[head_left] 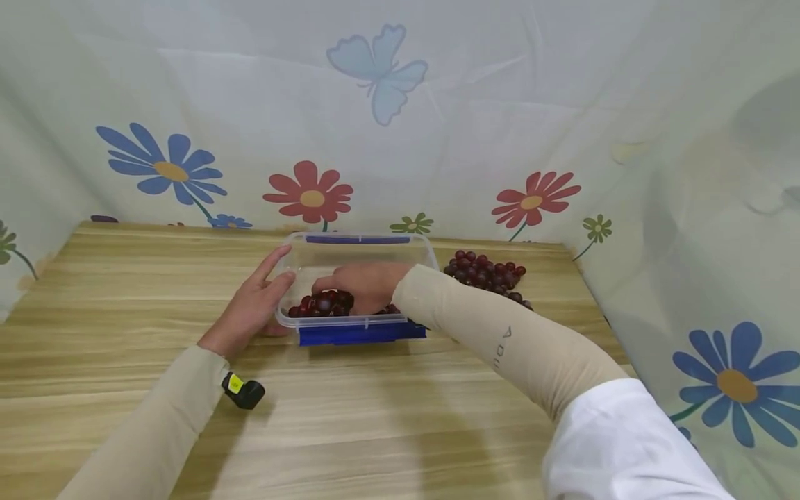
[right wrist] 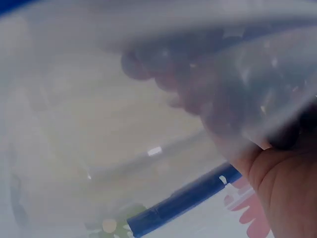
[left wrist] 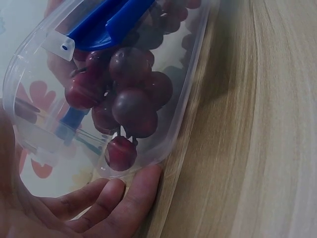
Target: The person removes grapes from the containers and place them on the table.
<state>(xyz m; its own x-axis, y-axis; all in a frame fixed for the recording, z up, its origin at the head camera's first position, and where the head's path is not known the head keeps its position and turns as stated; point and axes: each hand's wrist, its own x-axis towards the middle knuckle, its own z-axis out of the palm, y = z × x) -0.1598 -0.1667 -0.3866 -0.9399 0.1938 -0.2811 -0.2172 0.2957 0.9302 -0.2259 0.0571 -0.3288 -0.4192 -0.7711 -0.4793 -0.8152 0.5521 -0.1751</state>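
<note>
A clear plastic box with blue clips stands uncovered on the wooden table, dark red grapes lying along its near side. My left hand rests against the box's left end, thumb and forefinger spread at the rim. In the left wrist view its other fingers touch the lower corner beside the grapes. My right hand reaches down inside, its fingers bent round a bunch of grapes. The right wrist view shows that hand against the grapes through the cloudy plastic; its fingertips are hidden.
More bunches of grapes lie on the table just right of the box, partly behind my right forearm. A flower-printed cloth stands close behind the box and along the right side. A black strap piece sticks out from my left wrist.
</note>
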